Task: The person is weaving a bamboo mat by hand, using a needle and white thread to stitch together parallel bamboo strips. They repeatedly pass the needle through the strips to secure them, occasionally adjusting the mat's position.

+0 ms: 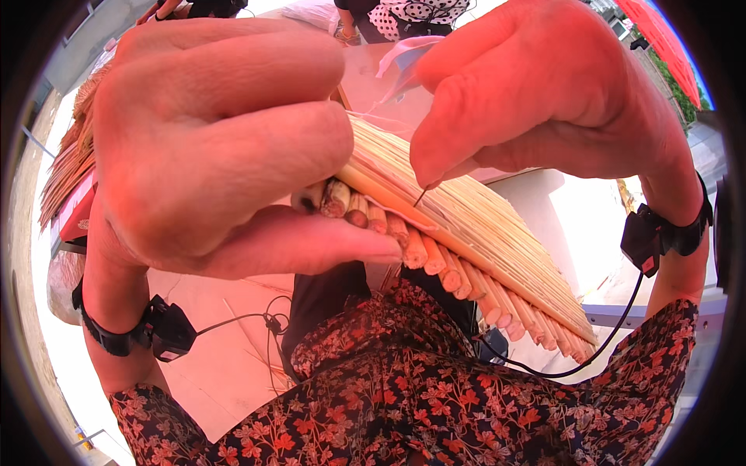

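Observation:
My left hand (210,155) grips the upper-left end of a flat mat of pale straw stalks (509,260), its fingers curled over it and thumb beside the round cut ends along the lower edge. Just right of it, my right hand (528,93) is closed in a pinch on a thin dark needle (422,198), whose point meets the straw near the bound edge. A pale translucent strip (400,58) trails behind the right hand. The straw mat slants down to the right above my lap.
A pile of reddish straw bundles (66,175) lies at the left. Two people (400,19) (194,8) are at the top edge, beyond a pale board. Black devices (175,330) (645,237) with cables are strapped to my wrists. A red canopy (668,46) shows top right.

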Available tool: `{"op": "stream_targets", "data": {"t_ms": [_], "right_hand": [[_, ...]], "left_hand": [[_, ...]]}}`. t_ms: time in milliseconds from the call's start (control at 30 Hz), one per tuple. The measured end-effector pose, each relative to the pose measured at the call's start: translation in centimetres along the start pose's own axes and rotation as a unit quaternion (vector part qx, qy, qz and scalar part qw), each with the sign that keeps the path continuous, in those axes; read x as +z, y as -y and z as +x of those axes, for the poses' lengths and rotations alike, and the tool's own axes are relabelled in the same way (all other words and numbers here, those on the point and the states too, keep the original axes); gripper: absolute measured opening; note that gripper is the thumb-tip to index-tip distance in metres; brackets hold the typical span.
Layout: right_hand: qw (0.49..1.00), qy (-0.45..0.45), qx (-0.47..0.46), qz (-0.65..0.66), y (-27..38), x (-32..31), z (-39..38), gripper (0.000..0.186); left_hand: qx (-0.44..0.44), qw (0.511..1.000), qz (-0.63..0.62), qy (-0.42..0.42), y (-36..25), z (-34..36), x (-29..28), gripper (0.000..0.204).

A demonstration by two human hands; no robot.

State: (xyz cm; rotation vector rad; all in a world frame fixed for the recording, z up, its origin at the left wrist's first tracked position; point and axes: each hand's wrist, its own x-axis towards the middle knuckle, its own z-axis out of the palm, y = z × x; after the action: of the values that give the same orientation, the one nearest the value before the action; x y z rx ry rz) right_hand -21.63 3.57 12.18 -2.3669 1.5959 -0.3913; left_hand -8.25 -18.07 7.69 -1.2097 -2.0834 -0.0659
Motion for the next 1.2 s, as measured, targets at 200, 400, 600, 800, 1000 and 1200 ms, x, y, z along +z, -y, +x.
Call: {"op": "stream_targets", "data": {"t_ms": [200, 400, 600, 800, 1000, 1200], "right_hand": [[0.998, 0.024, 0.034, -0.057, 0.7, -0.1, -1.1, 0.008], [0.993, 0.017, 0.093, -0.077, 0.8, 0.0, -1.8, 0.005], [0.993, -0.036, 0.107, -0.046, 0.0, 0.7, -3.5, 0.006], [0.993, -0.015, 0.113, -0.044, 0.5, -0.1, -3.8, 0.004], [0.982, -0.024, 0.169, -0.080, 1.8, 0.7, -3.8, 0.004], [0.985, -0.021, 0.127, -0.116, 1.7, 0.5, -3.6, 0.006]], "left_hand": [[-0.023, 0.999, -0.014, 0.018, -0.1, 1.4, 1.9, 0.044], [-0.064, 0.992, -0.102, 0.026, 0.5, 1.9, 2.3, 0.037], [-0.101, 0.994, -0.044, 0.006, -0.2, 2.8, 3.0, 0.043], [-0.095, 0.995, -0.044, -0.008, 0.3, 2.6, 3.3, 0.044], [-0.088, 0.995, -0.043, -0.012, 0.4, 2.7, 3.6, 0.046], [-0.083, 0.996, -0.038, -0.010, 0.3, 3.0, 3.1, 0.048]]}}
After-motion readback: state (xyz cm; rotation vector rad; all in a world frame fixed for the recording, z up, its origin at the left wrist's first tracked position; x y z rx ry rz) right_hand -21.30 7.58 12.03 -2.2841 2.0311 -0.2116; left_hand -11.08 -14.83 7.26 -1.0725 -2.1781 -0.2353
